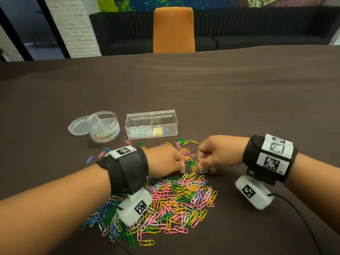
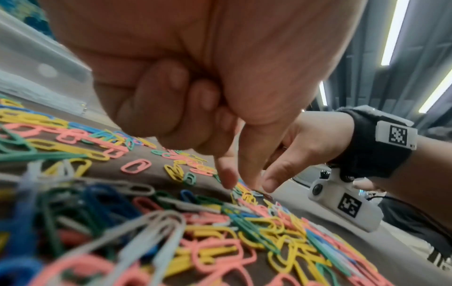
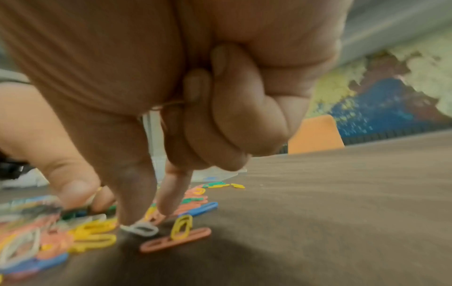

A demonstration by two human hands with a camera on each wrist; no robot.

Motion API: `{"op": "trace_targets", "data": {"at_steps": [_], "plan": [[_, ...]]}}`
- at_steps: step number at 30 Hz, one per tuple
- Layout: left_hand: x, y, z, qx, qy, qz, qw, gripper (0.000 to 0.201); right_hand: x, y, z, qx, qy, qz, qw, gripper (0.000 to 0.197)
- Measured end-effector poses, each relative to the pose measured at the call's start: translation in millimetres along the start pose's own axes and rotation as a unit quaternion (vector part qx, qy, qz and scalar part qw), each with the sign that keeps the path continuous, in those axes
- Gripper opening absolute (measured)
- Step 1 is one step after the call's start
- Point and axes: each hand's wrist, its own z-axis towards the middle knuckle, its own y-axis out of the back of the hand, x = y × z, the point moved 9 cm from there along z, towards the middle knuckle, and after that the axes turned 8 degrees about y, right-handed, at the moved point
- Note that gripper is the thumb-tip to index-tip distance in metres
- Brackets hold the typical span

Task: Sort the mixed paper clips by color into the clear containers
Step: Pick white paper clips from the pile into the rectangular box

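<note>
1. The head view takes in the whole layout: a mixed pile of paper clips (image 1: 165,197) lies on the brown counter (image 1: 220,100), with a clear rectangular box (image 1: 151,124) and a round clear tub (image 1: 103,127) beyond it. The tub's lid (image 1: 76,126) rests beside it.
2. Only this view shows the box's contents: white clips fill its left compartment, and something yellow and a blue clip sit in the right one.
3. The left hand (image 1: 165,161) and right hand (image 1: 217,153) meet at the far edge of the pile, their fingertips hidden from above.
4. The left wrist view reveals the left hand's outer fingers curled into the palm while the thumb (image 2: 249,154) and forefinger reach down to the clips; whether they pinch one I cannot tell.
5. The right wrist view shows the right hand's outer fingers clenched, a thin clip wire seemingly trapped under them, and the thumb tip pressing a white clip (image 3: 141,229) on the counter, forefinger just behind.
</note>
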Motion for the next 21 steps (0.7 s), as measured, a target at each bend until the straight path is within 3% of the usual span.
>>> {"op": "trace_targets", "data": {"at_steps": [4, 8, 11, 14, 16, 17, 19, 21], "plan": [[-7, 0, 3, -0.048, 0.000, 0.074, 0.996, 0.026, 7, -5, 2, 0.005, -0.029, -0.167, 0.986, 0.010], [-6, -3, 6, -0.041, 0.000, 0.081, 0.996, 0.018, 9, -13, 3, 0.010, -0.027, -0.208, 0.978, 0.008], [5, 1, 6, -0.034, 0.013, 0.034, 0.999, 0.015, 10, -11, 0, 0.013, -0.010, -0.176, 0.984, 0.008], [15, 11, 6, -0.043, 0.019, -0.017, 0.999, 0.014, 2, -1, -3, -0.009, -0.009, -0.080, 0.997, 0.010], [22, 19, 5, -0.065, 0.030, -0.051, 0.996, 0.017, -4, 1, -3, -0.030, -0.014, 0.072, 0.997, 0.014], [26, 23, 6, -0.076, 0.041, -0.072, 0.994, 0.019, -6, -2, -1, -0.040, -0.015, 0.196, 0.980, 0.012], [33, 30, 7, -0.087, 0.058, -0.124, 0.987, 0.021, -5, -5, 4, -0.059, -0.011, 0.408, 0.911, 0.007], [36, 37, 4, -0.097, 0.058, -0.138, 0.984, 0.019, -2, -3, 10, -0.077, 0.005, 0.500, 0.863, 0.014]]}}
